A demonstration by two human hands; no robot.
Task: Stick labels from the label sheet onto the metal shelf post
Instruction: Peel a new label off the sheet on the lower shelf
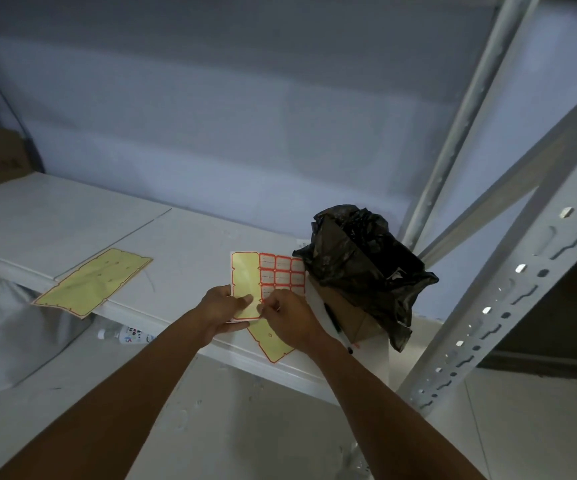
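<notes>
Two hands are working at one label sheet (282,271), which is lying on the white shelf board (183,244) just left of the black-bagged box (363,268), my landmark here. The left hand (223,310) is pinning the sheet's near-left edge, thumb pressing on the bare yellow backing and fingers curled beneath. The right hand (289,315) is pinching at a label near the sheet's bottom row, fingertips closed together; whether a label is already lifting I cannot tell.

To peel well, I judge the left thumb should be holding the backing flat close to the label while the right is rolling a corner up slowly, keeping the sticky face off the fingers.

Counting: one sheet in use, with roughly three columns of red-bordered labels remaining; two spent yellow backings, one far left (93,282) of the box overhanging the shelf edge, one (269,337) under the hands; one metal shelf post (508,296), slotted, is standing right of the box, within reach.
</notes>
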